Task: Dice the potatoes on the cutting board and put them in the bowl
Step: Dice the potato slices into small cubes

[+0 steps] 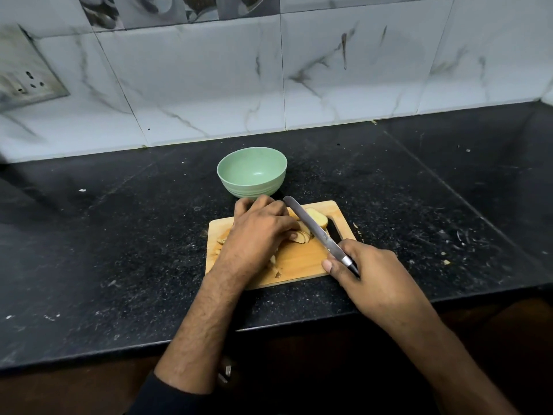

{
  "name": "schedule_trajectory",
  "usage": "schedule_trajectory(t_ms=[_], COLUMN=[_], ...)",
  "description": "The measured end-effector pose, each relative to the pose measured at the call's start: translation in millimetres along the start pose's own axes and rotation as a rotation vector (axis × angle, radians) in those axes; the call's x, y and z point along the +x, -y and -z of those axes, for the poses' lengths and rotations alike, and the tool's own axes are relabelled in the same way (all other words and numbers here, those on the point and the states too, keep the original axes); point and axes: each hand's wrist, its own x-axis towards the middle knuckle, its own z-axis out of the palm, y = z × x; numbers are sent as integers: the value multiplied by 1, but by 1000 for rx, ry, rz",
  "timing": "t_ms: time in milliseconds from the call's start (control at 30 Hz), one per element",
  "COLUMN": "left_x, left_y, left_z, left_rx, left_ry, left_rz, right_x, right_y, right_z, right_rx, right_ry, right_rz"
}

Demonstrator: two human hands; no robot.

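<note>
Sliced potatoes (302,235) on board (299,259), bowl (252,172) behind

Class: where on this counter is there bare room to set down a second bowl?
Bare counter lies left of the board and bowl, and also right of the board. The board itself is crowded with potato, knife and hands.

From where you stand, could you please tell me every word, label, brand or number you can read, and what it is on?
None can be read.
Knife blade: a faint dark mark near the handle, too small and blurred to read.
Green bowl: no print shows.
Cutting board: no print shows.
Wall socket: no lettering legible.
Patterned tiles at the top: pictures only, no text.
</note>
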Motion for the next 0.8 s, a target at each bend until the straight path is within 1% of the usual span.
schedule_trajectory(t_ms=[133, 300, 400, 667, 800], left_x=[-2, 0, 1, -5, -7], left_y=[3, 3, 1, -2, -2], left_z=[-2, -1, 0, 0, 0], left_rx=[-60, -48, -54, -119, -100], left_ry=[-49, 17, 48, 47, 24], left_rz=[28, 69, 83, 59, 73], right_x=[0, -2, -5, -16, -16], right_y=[-1, 0, 0, -4, -4], right_z=[2, 3, 4, 11, 9], right_rx=[-11, -24, -37, -137, -165], right_ry=[-6, 15, 57, 144, 132], right_rz=[-11, -20, -37, -58, -60])
